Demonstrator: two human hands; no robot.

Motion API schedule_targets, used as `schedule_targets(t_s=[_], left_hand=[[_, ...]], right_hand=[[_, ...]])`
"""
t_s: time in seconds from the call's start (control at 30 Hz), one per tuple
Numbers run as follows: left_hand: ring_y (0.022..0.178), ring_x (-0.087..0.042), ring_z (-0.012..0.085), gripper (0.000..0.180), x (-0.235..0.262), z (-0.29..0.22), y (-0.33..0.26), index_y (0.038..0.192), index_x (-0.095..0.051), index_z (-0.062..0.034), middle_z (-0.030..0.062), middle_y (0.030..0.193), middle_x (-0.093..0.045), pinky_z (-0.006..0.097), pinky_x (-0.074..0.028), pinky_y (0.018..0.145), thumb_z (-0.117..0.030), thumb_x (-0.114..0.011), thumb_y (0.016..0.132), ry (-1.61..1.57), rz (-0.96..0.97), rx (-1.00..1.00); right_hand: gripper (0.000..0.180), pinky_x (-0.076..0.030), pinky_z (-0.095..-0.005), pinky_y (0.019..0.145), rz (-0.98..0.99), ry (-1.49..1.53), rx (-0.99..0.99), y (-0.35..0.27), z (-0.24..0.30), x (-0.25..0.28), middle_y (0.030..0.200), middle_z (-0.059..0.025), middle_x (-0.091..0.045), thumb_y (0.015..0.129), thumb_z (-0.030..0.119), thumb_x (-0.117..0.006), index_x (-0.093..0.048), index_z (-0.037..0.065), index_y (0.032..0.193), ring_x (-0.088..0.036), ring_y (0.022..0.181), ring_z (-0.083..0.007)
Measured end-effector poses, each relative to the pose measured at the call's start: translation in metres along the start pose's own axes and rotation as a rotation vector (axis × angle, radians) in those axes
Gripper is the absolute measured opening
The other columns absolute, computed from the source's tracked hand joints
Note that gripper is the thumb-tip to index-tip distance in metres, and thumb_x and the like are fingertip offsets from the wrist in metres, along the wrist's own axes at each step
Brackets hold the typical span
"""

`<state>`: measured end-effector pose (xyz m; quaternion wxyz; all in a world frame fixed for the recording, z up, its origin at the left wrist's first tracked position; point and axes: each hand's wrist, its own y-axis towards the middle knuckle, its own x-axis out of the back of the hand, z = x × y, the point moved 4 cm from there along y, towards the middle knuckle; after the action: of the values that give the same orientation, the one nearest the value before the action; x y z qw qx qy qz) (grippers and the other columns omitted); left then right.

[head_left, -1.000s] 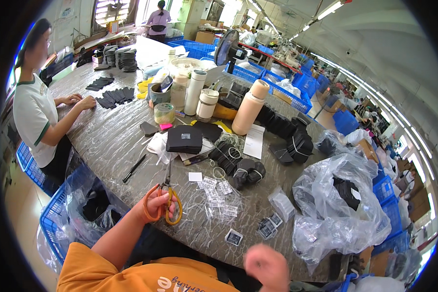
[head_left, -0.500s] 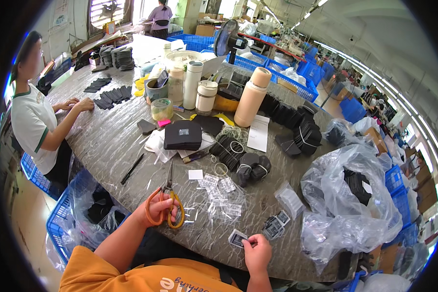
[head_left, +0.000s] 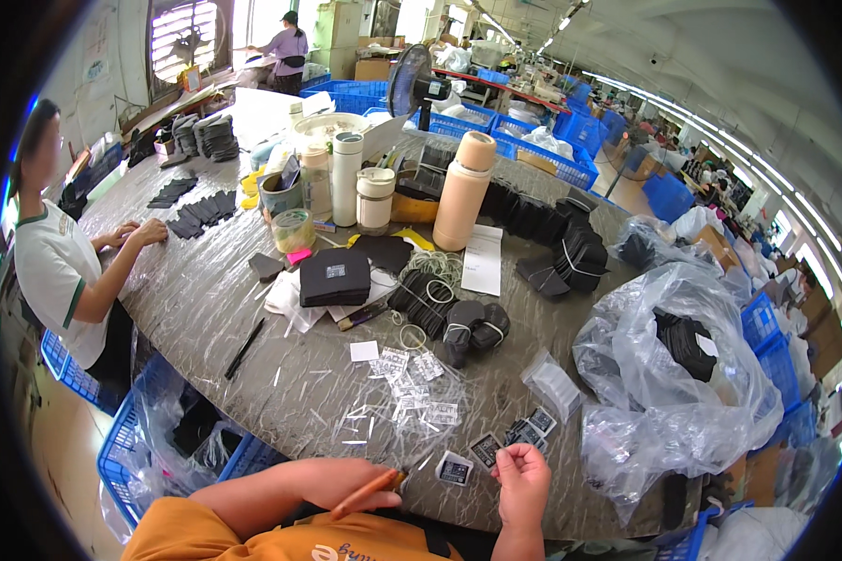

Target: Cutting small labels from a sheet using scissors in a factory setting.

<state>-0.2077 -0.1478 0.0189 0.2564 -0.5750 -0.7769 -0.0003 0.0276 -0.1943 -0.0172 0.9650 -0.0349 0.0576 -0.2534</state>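
My left hand (head_left: pixel 360 483) is closed around the orange-handled scissors (head_left: pixel 370 488) close to my body. Their blades point right and are hard to make out. My right hand (head_left: pixel 524 475) is closed in a pinch, its thumb and fingertips at the edge of a small black label (head_left: pixel 484 451) with a pale border. Just left of that, another such label (head_left: pixel 454 469) lies on the table. Several more form a small pile (head_left: pixel 530 428) beyond my right fingers. White printed slips (head_left: pixel 412 379) and thin cut strips are scattered ahead.
A clear plastic bag (head_left: pixel 617 425) with dark pieces stands at right. Further back are a stack of black pads (head_left: pixel 334 280), bundled dark pieces (head_left: pixel 472 327), a peach flask (head_left: pixel 465 192) and a fan (head_left: pixel 412 79). A person (head_left: pixel 61 271) works at left beside a blue crate (head_left: pixel 126 439).
My left hand, with the scissors, has come down and right, turning the blades from away to rightward. My right hand has let one label go and moved right to another. The view has shifted slightly.
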Motion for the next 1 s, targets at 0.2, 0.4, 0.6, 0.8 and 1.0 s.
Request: schedule_targets(t_s=[0.2, 0.4, 0.6, 0.8, 1.0], left_hand=[[0.066, -0.057, 0.0336, 0.047, -0.01, -0.002, 0.008, 0.083, -0.051, 0.002, 0.0182, 0.071, -0.059, 0.04, -0.043, 0.061, -0.043, -0.042, 0.094, -0.069, 0.058, 0.044], [0.065, -0.059, 0.0275, 0.048, -0.017, -0.001, 0.012, 0.082, -0.051, 0.0013, 0.0157, 0.071, -0.06, 0.037, -0.044, 0.06, -0.044, -0.041, 0.094, -0.121, 0.114, 0.053], [0.063, -0.059, 0.0225, 0.049, -0.011, -0.001, 0.019, 0.083, -0.053, 0.0015, 0.0129, 0.07, -0.061, 0.034, -0.046, 0.059, -0.045, -0.042, 0.093, -0.228, 0.133, 0.142], [0.062, -0.056, 0.0205, 0.048, -0.017, 0.011, 0.005, 0.082, -0.053, 0.0015, 0.0123, 0.067, -0.058, 0.033, -0.045, 0.058, -0.044, -0.043, 0.094, -0.202, 0.029, -0.05], [0.049, -0.054, 0.0164, 0.037, 0.004, 0.019, -0.005, 0.069, -0.055, -0.0031, 0.0063, 0.057, -0.055, 0.028, -0.043, 0.045, -0.032, -0.052, 0.092, -0.82, -0.185, -0.245]], right_hand=[[0.008, -0.04, -0.0169, 0.053, -0.04, 0.115, 0.069, 0.003, 0.015, -0.011, 0.066, 0.0004, -0.056, 0.08, 0.003, -0.065, -0.058, 0.002, 0.082, -0.05, 0.055, -0.005], [0.008, -0.041, -0.0164, 0.057, -0.015, 0.096, 0.124, 0.001, 0.016, -0.017, 0.073, 0.0002, -0.058, 0.081, 0.0, -0.065, -0.058, -0.001, 0.084, -0.051, 0.062, -0.0028], [0.008, -0.04, -0.0164, 0.056, -0.036, 0.031, 0.116, 0.006, 0.014, -0.019, 0.07, 0.0014, -0.058, 0.08, 0.001, -0.067, -0.059, -0.001, 0.083, -0.049, 0.059, -0.0021], [0.007, -0.042, -0.0194, 0.056, -0.02, -0.123, 0.199, 0.005, 0.009, -0.029, 0.068, 0.0005, -0.058, 0.077, 0.001, -0.067, -0.061, 0.002, 0.08, -0.052, 0.061, -0.005], [0.01, -0.038, -0.0231, 0.056, 0.0, -0.227, 0.177, -0.016, 0.005, -0.031, 0.069, 0.0001, -0.051, 0.086, 0.012, -0.06, -0.057, 0.002, 0.087, -0.044, 0.061, -0.0083]])
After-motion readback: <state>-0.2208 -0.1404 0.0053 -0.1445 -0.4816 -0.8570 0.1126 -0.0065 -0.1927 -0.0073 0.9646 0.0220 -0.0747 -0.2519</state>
